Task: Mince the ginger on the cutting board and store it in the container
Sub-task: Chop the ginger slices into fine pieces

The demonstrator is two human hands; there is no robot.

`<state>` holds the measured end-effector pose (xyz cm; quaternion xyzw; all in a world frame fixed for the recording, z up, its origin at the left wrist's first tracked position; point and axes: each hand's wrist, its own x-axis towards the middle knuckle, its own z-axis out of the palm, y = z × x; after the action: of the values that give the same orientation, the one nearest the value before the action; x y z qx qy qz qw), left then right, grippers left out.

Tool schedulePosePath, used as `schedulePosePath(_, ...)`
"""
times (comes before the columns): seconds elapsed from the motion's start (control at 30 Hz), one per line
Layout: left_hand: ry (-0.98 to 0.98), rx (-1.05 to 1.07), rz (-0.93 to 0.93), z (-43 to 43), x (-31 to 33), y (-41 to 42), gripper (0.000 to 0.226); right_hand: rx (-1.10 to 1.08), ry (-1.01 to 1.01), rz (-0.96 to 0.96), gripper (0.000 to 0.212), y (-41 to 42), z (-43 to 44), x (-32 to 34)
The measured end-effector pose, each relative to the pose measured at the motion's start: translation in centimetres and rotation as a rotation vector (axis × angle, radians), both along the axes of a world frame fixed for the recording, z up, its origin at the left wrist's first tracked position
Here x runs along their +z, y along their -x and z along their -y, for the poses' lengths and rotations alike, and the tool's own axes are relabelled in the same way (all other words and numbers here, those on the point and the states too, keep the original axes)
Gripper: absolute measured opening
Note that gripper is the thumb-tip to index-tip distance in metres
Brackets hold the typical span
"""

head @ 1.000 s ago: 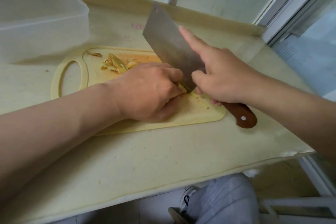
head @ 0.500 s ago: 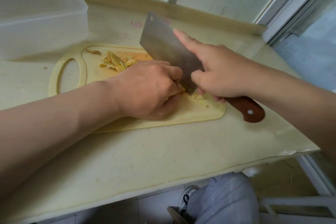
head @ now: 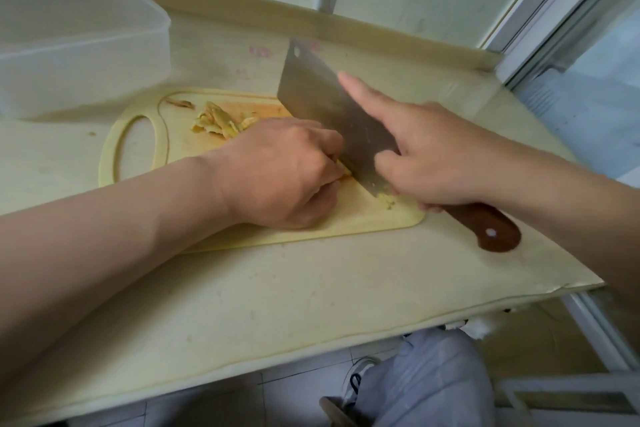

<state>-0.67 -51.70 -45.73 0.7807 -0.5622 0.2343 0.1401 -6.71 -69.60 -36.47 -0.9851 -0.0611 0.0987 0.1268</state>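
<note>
A pale yellow cutting board (head: 346,222) lies on the counter. My left hand (head: 280,170) rests on it with curled fingers, holding down a piece of ginger (head: 344,170) that is mostly hidden under the fingertips. My right hand (head: 440,149) grips a cleaver (head: 322,104) by its brown wooden handle (head: 485,229), forefinger stretched along the blade. The blade's edge is down on the board right beside my left fingertips. Minced bits (head: 384,199) lie by the blade's heel. A pile of ginger strips (head: 221,120) sits on the board behind my left hand.
A translucent plastic container (head: 79,45) stands at the back left of the counter. The counter's front edge runs close below my arms, and its right end stops beside a window frame (head: 540,31). A knee and a shoe show below the counter.
The cleaver has come down: its blade was raised a second ago and now its edge sits on the board beside my left fingertips. My left hand has stayed in place.
</note>
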Motion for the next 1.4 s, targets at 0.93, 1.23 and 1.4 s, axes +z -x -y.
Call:
schedulePosePath(0.93, -0.050, 0.165, -0.082, -1.2, 0.3, 1.8, 0.039, -0.049, -0.213, 0.243, 0.096, 2.3, 1.5, -2.4)
schedulePosePath(1.23, -0.053, 0.167, -0.076, -1.1, 0.0, 1.6, 0.046, -0.050, -0.071, -0.007, 0.093, 0.5, 0.0, -0.1)
schedulePosePath(1.4, -0.055, 0.174, -0.079, -1.0, 0.2, 1.6, 0.051, 0.020, -0.063, 0.063, 0.098, -2.9, -1.6, -0.3)
